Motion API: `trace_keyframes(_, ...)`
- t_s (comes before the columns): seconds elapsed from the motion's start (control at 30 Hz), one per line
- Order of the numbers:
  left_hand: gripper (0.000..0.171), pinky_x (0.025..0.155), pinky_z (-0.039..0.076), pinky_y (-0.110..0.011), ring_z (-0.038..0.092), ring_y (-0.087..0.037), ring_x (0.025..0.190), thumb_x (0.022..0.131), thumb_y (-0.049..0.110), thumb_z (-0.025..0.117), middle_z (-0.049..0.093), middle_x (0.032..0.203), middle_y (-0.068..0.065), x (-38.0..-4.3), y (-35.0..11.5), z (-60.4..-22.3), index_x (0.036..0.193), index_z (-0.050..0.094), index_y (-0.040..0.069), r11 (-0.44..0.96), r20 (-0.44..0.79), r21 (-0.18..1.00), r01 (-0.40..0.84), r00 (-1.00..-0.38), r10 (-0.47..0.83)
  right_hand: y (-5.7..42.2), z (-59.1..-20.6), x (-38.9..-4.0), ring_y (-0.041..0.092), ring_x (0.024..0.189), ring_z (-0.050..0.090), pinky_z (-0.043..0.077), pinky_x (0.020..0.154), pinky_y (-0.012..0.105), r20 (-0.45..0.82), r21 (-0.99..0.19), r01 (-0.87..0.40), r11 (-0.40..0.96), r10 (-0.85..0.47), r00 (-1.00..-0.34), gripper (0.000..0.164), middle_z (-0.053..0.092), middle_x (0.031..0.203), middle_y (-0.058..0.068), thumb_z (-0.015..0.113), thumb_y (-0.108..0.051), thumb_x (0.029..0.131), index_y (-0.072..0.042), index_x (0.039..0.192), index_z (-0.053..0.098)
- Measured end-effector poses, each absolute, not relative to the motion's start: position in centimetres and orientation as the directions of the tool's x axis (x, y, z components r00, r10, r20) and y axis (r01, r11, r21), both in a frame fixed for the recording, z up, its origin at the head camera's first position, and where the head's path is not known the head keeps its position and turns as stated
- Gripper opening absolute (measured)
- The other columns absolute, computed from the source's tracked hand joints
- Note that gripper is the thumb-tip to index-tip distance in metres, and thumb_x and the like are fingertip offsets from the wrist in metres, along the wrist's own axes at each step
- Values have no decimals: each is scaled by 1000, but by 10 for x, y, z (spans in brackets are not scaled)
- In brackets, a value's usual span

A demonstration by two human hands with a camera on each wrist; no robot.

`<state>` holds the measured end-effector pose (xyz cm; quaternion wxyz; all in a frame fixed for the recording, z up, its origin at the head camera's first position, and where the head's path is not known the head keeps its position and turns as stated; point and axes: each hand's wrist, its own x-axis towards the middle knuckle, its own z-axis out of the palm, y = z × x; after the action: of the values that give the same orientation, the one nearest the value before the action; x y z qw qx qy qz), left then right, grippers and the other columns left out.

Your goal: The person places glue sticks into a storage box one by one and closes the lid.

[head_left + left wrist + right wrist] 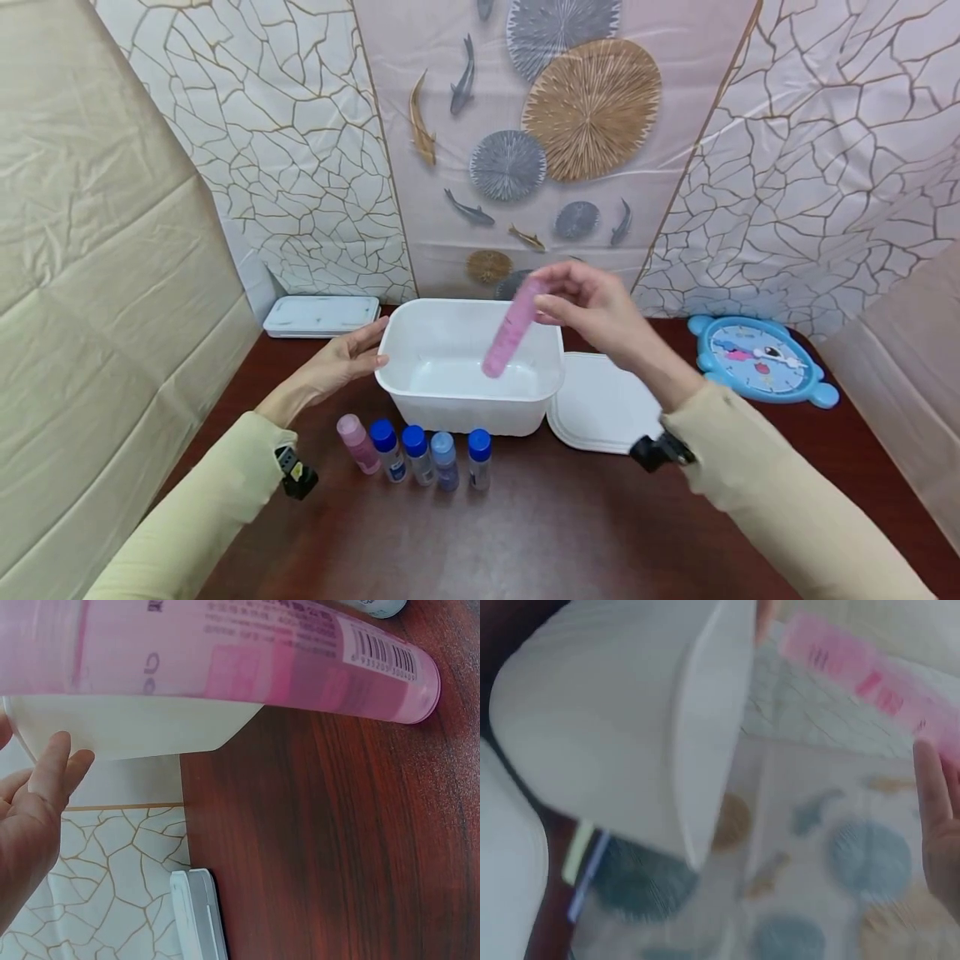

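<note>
My right hand (588, 304) holds a slim pink bottle (513, 329) by its upper end, tilted over the white plastic tub (472, 412). Printed marks run along this pink bottle in the right wrist view, where my fingertips sit at one end. On the tub's left rim rests my left hand (337, 367), thumb at the edge and fingers against the outer wall. In front of the tub stands a row of small bottles: a pink-capped bottle (358, 446), dark-blue-capped bottles (388, 450) and a light-blue-capped bottle (446, 462). A barcode shows on the pink one in the left wrist view.
Right of the tub lies a white lid (603, 404) on the dark wooden table (585, 517). A blue animal-shaped clock (761, 358) lies farther right. At the back left sits a flat white case (322, 315). Patterned cloth walls (285, 150) enclose the table.
</note>
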<state>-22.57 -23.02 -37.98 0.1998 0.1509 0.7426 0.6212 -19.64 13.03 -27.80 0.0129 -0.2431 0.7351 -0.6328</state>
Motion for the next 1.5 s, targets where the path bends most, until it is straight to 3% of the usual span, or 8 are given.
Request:
trace_keyframes(0.23,72,105,34,-46,22,-37,140,94,9,56,14,157,-13,-227,-231,-380,151,13,5,185,-92,983,-1,-873,480,66,-304,-232,7,79,63,57,79,35,175,-961,-231,152,-309,-935,26,64,103,23,62,0,88,10,112,56)
trace_keyframes(0.5,74,106,32,-47,23,-38,140,92,10,59,14,157,-13,-227,-231,-381,151,13,4,171,-90,985,-6,-870,485,25,-338,-255,13,82,61,57,77,27,32,-947,-122,296,-292,-956,21,64,97,15,66,-3,86,2,106,61)
trace_keyframes(0.8,74,105,33,-46,22,-40,140,93,9,58,13,157,-14,-225,-231,-381,150,13,3,168,-79,986,6,-864,497,6,-361,-265,17,86,61,56,76,26,-40,-934,-61,351,-275,-961,20,64,98,15,66,-1,85,2,105,61)
trace_keyframes(1.07,75,105,32,-47,20,-40,140,92,10,59,11,158,-13,-225,-232,-379,151,12,3,173,-82,985,7,-861,502,-7,-364,-268,22,91,62,56,76,26,-40,-912,-77,404,-273,-961,19,65,101,14,68,-3,85,0,102,62)
trace_keyframes(1.33,77,106,30,-48,20,-37,141,92,10,59,10,158,-13,-226,-231,-378,151,10,3,155,-87,988,-9,-857,508,-13,-367,-270,19,86,61,51,74,21,53,-813,-233,533,-332,-942,18,66,91,12,71,-2,80,1,96,64)
trace_keyframes(1.5,76,106,31,-49,20,-37,141,93,9,58,10,158,-14,-226,-231,-380,151,9,3,158,-95,987,-15,-856,509,-13,-368,-270,19,87,60,51,78,24,28,-793,-238,560,-357,-934,18,65,93,12,71,-3,81,1,97,63)
